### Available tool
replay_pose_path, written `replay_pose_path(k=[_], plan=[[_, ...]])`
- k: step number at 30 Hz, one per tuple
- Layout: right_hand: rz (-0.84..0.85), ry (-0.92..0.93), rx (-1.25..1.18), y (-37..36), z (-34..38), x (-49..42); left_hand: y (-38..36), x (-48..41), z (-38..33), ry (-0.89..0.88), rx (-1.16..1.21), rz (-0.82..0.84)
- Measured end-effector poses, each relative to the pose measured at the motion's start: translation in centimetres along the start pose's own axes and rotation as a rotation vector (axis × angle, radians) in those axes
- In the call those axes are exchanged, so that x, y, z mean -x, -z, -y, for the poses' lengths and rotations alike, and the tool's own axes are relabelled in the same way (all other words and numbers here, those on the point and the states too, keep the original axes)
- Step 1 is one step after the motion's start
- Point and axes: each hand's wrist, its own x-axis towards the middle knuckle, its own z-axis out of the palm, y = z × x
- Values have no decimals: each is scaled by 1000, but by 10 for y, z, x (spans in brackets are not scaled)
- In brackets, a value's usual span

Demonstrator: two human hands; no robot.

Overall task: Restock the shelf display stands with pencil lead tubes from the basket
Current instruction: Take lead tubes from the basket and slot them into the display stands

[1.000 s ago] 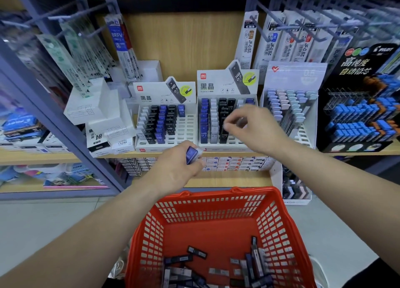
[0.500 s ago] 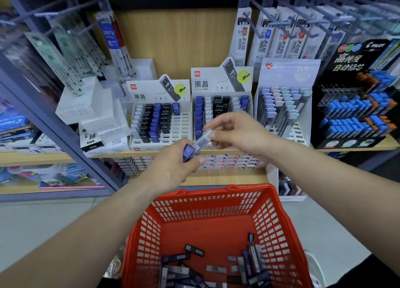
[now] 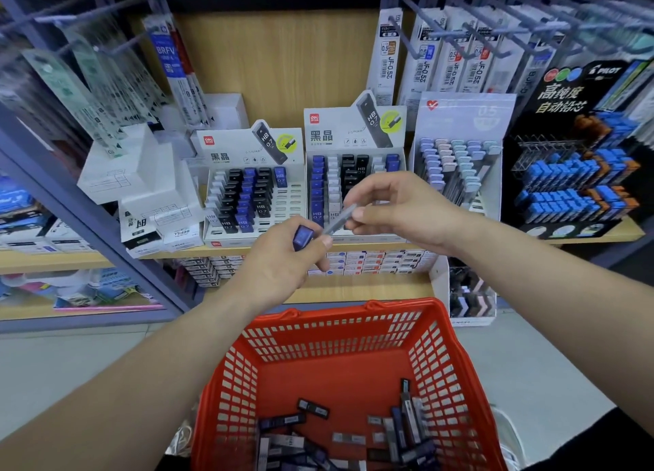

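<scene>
1. The left hand (image 3: 279, 258) is raised in front of the shelf edge, fingers curled round a blue-capped tube (image 3: 302, 237) whose square end pokes out above the thumb. How many tubes sit in that fist I cannot tell
2. The right hand (image 3: 400, 208) is just beside it, to the right and a little higher, with thumb and forefinger pinching the upper end of a grey tube (image 3: 341, 217). That tube slants down to the left, and its lower end meets the left thumb
3. Both hands hang above the red basket (image 3: 354, 313), which sits low in front of the person. A loose heap of lead tubes (image 3: 407, 424), dark, blue and grey, lies on its floor toward the near side
4. Behind the hands, two white display stands sit side by side on the wooden shelf (image 3: 184, 253). The left stand (image 3: 226, 148) has rows of black, blue and pale tubes on its left part and bare slots on its right. The middle stand (image 3: 332, 123) holds blue, white and black columns, partly hidden by the right hand
5. Right of those are a pastel-capped stand (image 3: 463, 116) and a black display (image 3: 573, 92) of blue and orange packs. White boxes (image 3: 141, 173) are stacked to the left, and refill packs (image 3: 424, 60) hang from hooks above
</scene>
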Motion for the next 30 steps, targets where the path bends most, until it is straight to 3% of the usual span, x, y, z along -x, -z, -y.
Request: replay_pose_path(k=[7, 13, 23, 30], plan=[[-115, 13, 175, -3, 0, 0, 0, -3, 4, 7, -161, -54], [-294, -11, 178, -7, 5, -3, 16, 3, 2, 13, -210, -89], [-350, 173, 748, -28, 12, -102, 75, 18, 10, 52, -96, -243], [-328, 90, 1036, -34, -9, -170, 102, 25, 19, 120, 64, -235]])
